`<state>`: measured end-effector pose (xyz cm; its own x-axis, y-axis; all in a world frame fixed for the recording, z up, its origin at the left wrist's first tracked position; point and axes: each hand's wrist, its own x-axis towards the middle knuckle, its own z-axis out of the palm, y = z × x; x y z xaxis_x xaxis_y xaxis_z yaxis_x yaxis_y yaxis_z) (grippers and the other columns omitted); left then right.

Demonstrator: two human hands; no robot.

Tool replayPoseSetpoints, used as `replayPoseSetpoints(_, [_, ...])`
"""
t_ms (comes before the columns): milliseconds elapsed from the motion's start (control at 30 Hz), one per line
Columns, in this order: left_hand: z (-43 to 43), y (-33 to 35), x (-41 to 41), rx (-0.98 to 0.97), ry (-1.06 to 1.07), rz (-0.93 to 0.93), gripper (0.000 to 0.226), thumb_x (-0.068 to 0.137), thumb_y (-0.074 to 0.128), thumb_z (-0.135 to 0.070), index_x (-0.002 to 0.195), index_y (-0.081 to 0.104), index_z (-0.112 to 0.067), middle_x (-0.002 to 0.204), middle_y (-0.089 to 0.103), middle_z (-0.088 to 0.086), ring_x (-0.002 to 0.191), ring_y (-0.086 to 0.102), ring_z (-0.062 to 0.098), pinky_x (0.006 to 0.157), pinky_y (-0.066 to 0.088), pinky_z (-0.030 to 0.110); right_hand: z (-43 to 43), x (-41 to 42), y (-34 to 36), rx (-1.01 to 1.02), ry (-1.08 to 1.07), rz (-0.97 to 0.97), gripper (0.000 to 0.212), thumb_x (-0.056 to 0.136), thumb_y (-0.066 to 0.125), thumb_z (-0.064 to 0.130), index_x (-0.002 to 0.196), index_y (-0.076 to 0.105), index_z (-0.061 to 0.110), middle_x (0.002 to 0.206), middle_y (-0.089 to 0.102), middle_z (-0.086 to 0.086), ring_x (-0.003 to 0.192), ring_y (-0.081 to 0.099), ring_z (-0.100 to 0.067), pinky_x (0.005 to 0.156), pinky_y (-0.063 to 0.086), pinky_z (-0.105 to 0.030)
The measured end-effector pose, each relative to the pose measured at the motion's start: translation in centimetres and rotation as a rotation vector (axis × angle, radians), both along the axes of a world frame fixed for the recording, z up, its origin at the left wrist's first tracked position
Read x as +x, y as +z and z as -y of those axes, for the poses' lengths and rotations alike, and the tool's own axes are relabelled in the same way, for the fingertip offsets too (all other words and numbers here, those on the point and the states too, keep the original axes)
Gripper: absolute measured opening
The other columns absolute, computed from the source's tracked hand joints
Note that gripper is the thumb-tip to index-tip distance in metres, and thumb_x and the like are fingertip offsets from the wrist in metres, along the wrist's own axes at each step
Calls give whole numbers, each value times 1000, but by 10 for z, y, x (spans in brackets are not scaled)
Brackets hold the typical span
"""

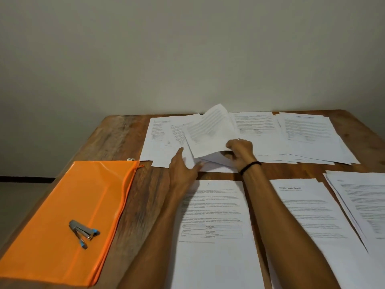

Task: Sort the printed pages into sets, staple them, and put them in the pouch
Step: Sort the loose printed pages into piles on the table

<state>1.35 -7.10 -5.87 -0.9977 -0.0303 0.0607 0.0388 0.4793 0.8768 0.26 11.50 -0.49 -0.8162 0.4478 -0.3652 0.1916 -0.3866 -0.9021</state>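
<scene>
Printed pages (212,215) right of the orange pouch (52,205): my right hand (241,152) pinches one curling sheet (210,130), my left hand (183,170) presses flat.

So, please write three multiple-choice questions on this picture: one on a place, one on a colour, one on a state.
1. Where does the small silver and blue metal stapler lie?
A. on the flat orange plastic pouch
B. on a sheet
C. on bare wood

2. What colour is the thin band on the right wrist?
A. red
B. black
C. white

3. What does the right hand do?
A. lies flat
B. grips the stapler
C. its fingers pinch a lifted white printed page

1 A: the stapler rests on the pouch.
2 B: the band looks black.
3 C: the page curls upward, pinched at its edge.
</scene>
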Motion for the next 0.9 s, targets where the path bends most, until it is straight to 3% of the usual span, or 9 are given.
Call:
replayPoseSetpoints(133, [-9,35,12,676,103,377,95,75,57,-79,148,37,-23,143,54,10,120,61,31,97,54,48,-27,53,-2,-131,149,-35,30,79,56,-24,102,61,-5,107,66,-19,98,63,-35,68,61,-42])
replayPoseSetpoints(167, [-9,42,14,833,57,437,89,76,55,-80,142,43,-21,136,60,10,115,64,32,95,56,50,-31,65,-6,-71,189,-28,38,78,58,-24,111,60,-5,113,66,-19,101,64,-36,66,61,-40])
replayPoseSetpoints(233, [-10,54,22,935,-44,433,63,87,60,-64,131,54,-20,126,68,8,112,67,29,91,57,50,-39,89,-13,76,255,-8,57,76,63,-24,126,54,0,119,66,-18,102,67,-33,70,62,-39])
replayPoseSetpoints(300, [-15,60,33,791,-47,338,45,90,74,-27,130,54,-21,127,68,4,111,68,25,85,60,44,-47,110,-16,156,326,-26,63,74,72,-19,129,53,5,121,67,-15,105,68,-32,82,61,-42])
replayPoseSetpoints(367, [-17,58,42,601,-19,207,56,87,73,0,133,50,-22,126,66,-1,114,65,23,84,60,39,-54,127,-18,137,383,-66,63,73,83,-2,129,55,8,122,69,-11,109,69,-31,91,58,-49])
replayPoseSetpoints(500, [-12,53,62,549,-80,73,56,86,72,3,134,55,-21,125,68,-5,116,64,19,96,56,43,-63,152,-7,204,322,-81,63,70,83,38,124,61,13,119,72,-1,109,69,-21,84,60,-42])
replayPoseSetpoints(567, [-10,55,70,533,-104,31,59,85,72,3,134,54,-23,125,68,-5,116,65,19,96,56,45,-66,163,2,272,328,-104,57,73,78,45,118,66,13,115,74,0,105,70,-18,76,59,-32])
replayPoseSetpoints(733, [-13,67,86,522,-115,20,59,84,73,4,133,54,-23,119,71,-3,111,67,20,95,56,46,-80,185,17,365,298,-175,40,76,81,34,100,69,5,102,76,-10,96,72,-27,80,60,-39])
replayPoseSetpoints(900, [-33,79,111,495,-69,141,65,85,74,4,137,44,-22,119,69,5,106,68,22,95,55,40,-92,203,21,863,133,-15,23,76,86,26,75,66,17,74,66,7,68,62,-12,64,50,-31])
